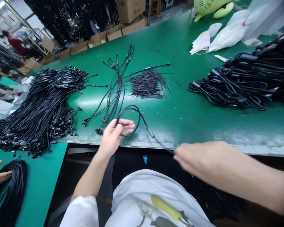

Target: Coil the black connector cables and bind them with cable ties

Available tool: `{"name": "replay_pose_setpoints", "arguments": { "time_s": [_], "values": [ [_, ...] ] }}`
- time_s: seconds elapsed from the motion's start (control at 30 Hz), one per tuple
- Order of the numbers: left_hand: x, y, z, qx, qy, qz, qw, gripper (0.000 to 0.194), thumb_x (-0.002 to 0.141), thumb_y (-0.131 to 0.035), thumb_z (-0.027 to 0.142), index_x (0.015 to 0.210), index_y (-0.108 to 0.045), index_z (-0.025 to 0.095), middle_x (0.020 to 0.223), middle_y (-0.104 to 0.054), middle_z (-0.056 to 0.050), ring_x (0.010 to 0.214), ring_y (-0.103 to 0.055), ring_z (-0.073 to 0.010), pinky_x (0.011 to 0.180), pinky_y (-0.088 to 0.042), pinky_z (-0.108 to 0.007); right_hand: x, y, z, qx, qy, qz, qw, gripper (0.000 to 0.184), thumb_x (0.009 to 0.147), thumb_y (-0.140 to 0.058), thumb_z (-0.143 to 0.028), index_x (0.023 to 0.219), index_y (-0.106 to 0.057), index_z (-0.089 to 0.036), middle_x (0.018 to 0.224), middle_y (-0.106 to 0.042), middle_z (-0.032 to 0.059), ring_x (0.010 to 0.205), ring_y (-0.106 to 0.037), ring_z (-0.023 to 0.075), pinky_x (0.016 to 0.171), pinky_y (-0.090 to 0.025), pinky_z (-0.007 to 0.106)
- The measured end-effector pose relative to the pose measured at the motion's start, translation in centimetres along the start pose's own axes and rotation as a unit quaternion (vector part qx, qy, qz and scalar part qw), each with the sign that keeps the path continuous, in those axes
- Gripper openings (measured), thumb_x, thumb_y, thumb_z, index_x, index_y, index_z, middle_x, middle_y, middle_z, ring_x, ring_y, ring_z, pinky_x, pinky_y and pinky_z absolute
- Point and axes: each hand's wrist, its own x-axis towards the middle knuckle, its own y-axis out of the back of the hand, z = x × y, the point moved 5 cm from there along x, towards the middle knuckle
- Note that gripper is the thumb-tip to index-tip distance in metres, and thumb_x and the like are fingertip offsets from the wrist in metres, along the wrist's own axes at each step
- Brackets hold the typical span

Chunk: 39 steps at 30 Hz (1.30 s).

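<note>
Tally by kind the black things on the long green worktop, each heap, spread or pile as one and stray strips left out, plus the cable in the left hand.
Large cable heaps: 2 (left heap, right heap)
Small cable spread: 1
Thin strip pile: 1
Held cable, in the left hand: 1
Total: 5

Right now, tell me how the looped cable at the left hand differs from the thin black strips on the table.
The looped cable is held in the left hand; the thin black strips lie on the green table. The cable is long and curled; the strips are short and mostly straight. Both are black.
</note>
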Motion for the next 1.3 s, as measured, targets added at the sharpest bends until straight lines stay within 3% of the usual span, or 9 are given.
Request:
{"name": "replay_pose_setpoints", "arguments": {
  "time_s": [0.1, 0.23, 0.33, 0.47, 0.67, 0.77, 0.9, 0.97, 1.3],
  "values": [
    [-0.6, -4.3, -1.4, 0.134, -0.046, -0.104, 0.985, 0.021, 0.094, -0.054, 0.032, 0.099, -0.068, 0.017, 0.112, -0.069, -0.009, 0.107, -0.064, -0.0192, 0.096, -0.047, -0.032, 2.1, 1.1, -2.7, 0.088, 0.08, 0.016, 0.993, 0.038, 0.095, -0.035, -0.017, 0.06, -0.05, -0.02, 0.053, -0.051, -0.0014, 0.044, -0.043, 0.0118, 0.049, -0.023, 0.031],
    [-1.4, -6.2, -3.1, 0.09, 0.015, -0.175, 0.98, 0.031, 0.093, -0.052, 0.044, 0.093, -0.063, 0.015, 0.071, -0.064, -0.003, 0.066, -0.059, -0.0128, 0.067, -0.048, -0.026, 4.3, 1.1, 0.3, 0.185, -0.053, 0.092, 0.977, 0.029, 0.094, -0.046, -0.023, 0.066, -0.054, -0.019, 0.058, -0.055, -0.0027, 0.05, -0.047, 0.0089, 0.05, -0.029, 0.025],
    [-1.0, -5.8, -3.6, -0.024, 0.078, -0.174, 0.981, 0.035, 0.086, -0.061, 0.049, 0.093, -0.059, 0.015, 0.054, -0.049, 0.005, 0.047, -0.044, -0.0079, 0.052, -0.039, -0.022, 4.4, -0.2, 2.8, 0.263, -0.132, 0.185, 0.938, 0.011, 0.089, -0.059, -0.029, 0.084, -0.059, -0.02, 0.071, -0.059, -0.0017, 0.058, -0.052, 0.0099, 0.058, -0.04, 0.023],
    [0.1, -5.3, -3.5, -0.097, 0.082, -0.096, 0.987, 0.032, 0.083, -0.067, 0.046, 0.084, -0.057, 0.016, 0.051, -0.038, 0.008, 0.043, -0.037, -0.0056, 0.047, -0.034, -0.019, 4.1, -3.4, 4.1, 0.336, -0.224, 0.27, 0.874, 0.056, 0.077, -0.072, -0.037, 0.124, -0.049, -0.018, 0.101, -0.06, 0.0068, 0.082, -0.06, 0.0176, 0.072, -0.05, 0.03],
    [0.0, -6.1, -6.7, -0.071, 0.175, -0.006, 0.982, 0.039, 0.084, -0.061, 0.054, 0.086, -0.061, 0.016, 0.068, -0.053, 0.001, 0.072, -0.061, -0.0141, 0.073, -0.048, -0.027, 4.7, -6.3, 3.8, 0.317, -0.304, 0.277, 0.855, 0.027, 0.088, -0.043, -0.02, 0.109, -0.059, -0.02, 0.1, -0.062, 0.008, 0.091, -0.06, 0.02, 0.081, -0.05, 0.034],
    [-0.3, -6.7, -7.8, -0.122, 0.165, 0.058, 0.977, 0.037, 0.086, -0.058, 0.055, 0.083, -0.057, 0.018, 0.067, -0.045, 0.004, 0.071, -0.056, -0.0119, 0.076, -0.048, -0.027, 5.3, -7.1, 3.7, 0.495, -0.339, 0.28, 0.75, 0.024, 0.089, -0.042, -0.025, 0.107, -0.057, -0.023, 0.073, -0.056, -0.0001, 0.063, -0.055, 0.0148, 0.059, -0.049, 0.028],
    [-0.1, -7.0, -7.8, -0.104, 0.121, 0.015, 0.987, 0.04, 0.085, -0.056, 0.058, 0.083, -0.053, 0.019, 0.061, -0.036, 0.006, 0.059, -0.043, -0.0101, 0.069, -0.044, -0.026, 5.9, -8.7, 2.8, 0.751, -0.369, 0.239, 0.492, 0.014, 0.09, -0.046, -0.029, 0.102, -0.052, -0.026, 0.057, -0.039, -0.0076, 0.045, -0.039, 0.0099, 0.038, -0.035, 0.02],
    [0.0, -6.4, -7.7, -0.035, 0.12, -0.028, 0.992, 0.042, 0.087, -0.051, 0.06, 0.081, -0.051, 0.018, 0.057, -0.037, 0.006, 0.057, -0.041, -0.0106, 0.065, -0.04, -0.026, 6.2, -9.0, 1.9, 0.806, -0.34, 0.2, 0.441, 0.009, 0.088, -0.052, -0.031, 0.093, -0.052, -0.023, 0.067, -0.049, -0.0041, 0.054, -0.048, 0.0103, 0.042, -0.041, 0.02],
    [-1.0, -6.1, -7.1, 0.23, 0.092, -0.164, 0.955, 0.025, 0.089, -0.056, 0.029, 0.111, -0.056, 0.017, 0.093, -0.058, -0.006, 0.086, -0.055, -0.0202, 0.079, -0.045, -0.031, 5.7, -9.1, 0.3, 0.766, -0.304, 0.232, 0.517, 0.032, 0.089, -0.056, -0.054, 0.101, -0.044, -0.026, 0.069, -0.053, -0.0068, 0.056, -0.049, 0.0075, 0.058, -0.047, 0.021]
  ]
}}
